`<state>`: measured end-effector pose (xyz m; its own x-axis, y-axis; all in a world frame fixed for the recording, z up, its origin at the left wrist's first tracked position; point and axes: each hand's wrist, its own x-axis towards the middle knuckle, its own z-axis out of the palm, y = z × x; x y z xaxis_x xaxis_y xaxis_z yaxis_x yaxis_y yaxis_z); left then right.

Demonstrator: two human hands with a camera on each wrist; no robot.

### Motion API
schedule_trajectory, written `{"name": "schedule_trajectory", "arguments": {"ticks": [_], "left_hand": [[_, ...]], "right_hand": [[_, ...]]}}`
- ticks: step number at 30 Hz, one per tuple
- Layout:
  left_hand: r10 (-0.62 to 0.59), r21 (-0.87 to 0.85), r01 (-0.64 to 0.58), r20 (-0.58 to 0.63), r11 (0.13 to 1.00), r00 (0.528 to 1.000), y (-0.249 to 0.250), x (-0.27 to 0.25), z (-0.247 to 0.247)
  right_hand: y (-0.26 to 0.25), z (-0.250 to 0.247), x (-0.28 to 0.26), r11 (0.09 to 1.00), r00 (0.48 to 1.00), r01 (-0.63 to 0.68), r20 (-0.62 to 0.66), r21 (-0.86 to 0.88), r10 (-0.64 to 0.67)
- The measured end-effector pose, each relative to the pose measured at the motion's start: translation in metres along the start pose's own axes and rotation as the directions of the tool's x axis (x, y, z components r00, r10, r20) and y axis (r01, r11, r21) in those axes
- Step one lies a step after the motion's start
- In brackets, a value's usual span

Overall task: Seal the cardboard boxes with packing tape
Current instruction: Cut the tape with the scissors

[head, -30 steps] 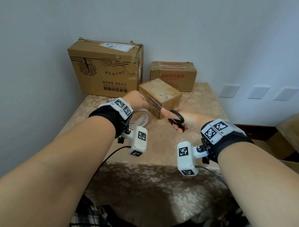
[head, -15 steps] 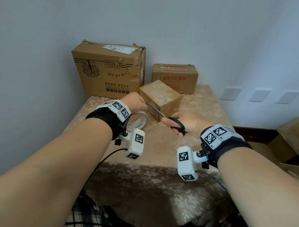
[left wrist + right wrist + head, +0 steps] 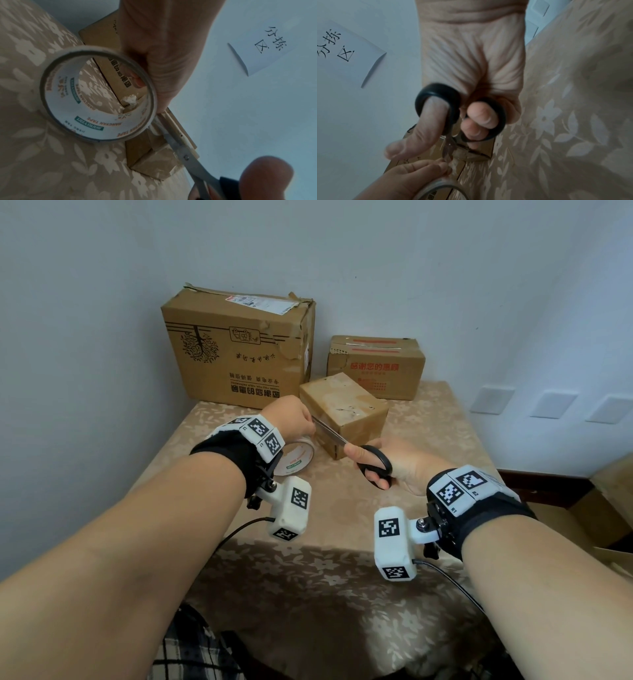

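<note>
A small cardboard box (image 3: pixel 346 409) stands mid-table, its near corner wrapped in clear tape (image 3: pixel 154 162). My left hand (image 3: pixel 291 419) holds a roll of packing tape (image 3: pixel 296 457) just left of the box; its fingers curl round the roll's rim (image 3: pixel 96 97). My right hand (image 3: pixel 394 463) grips black-handled scissors (image 3: pixel 373 463), thumb and fingers through the loops (image 3: pixel 460 112). The blades (image 3: pixel 180 146) reach toward my left fingers beside the box's near left edge and look nearly closed. Whether tape lies between the blades is hidden.
A large printed carton (image 3: pixel 239 350) stands at the back left against the wall, a medium carton (image 3: pixel 375 368) at the back right. The table has a beige floral cloth (image 3: pixel 308 577). More cardboard (image 3: pixel 609 508) sits off the table's right side.
The scissors and my right hand have shifted slightly, the blades staying at my left fingers next to the small box. My left hand keeps the roll in the same spot.
</note>
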<state>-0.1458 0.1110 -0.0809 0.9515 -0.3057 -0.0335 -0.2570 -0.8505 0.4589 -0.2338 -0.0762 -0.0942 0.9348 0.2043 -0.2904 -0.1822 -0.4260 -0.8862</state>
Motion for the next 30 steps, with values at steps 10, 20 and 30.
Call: {"name": "schedule_trajectory", "arguments": {"ticks": [10, 20, 30], "left_hand": [[-0.010, -0.045, 0.010, 0.000, 0.999, 1.000, -0.011, 0.000, -0.004], [0.121, 0.057, -0.114, -0.133, 0.992, 0.984, -0.012, -0.020, -0.018], [0.229, 0.175, -0.262, 0.187, 0.949, 0.955, 0.024, 0.000, -0.021]], "right_hand": [[0.002, -0.013, -0.017, 0.991, 0.976, -0.133, 0.172, 0.005, 0.130], [-0.003, 0.000, -0.020, 0.908, 0.984, -0.107, 0.088, -0.404, 0.155], [0.006, -0.047, -0.022, 0.879, 0.987, -0.158, -0.095, -0.450, 0.129]]}}
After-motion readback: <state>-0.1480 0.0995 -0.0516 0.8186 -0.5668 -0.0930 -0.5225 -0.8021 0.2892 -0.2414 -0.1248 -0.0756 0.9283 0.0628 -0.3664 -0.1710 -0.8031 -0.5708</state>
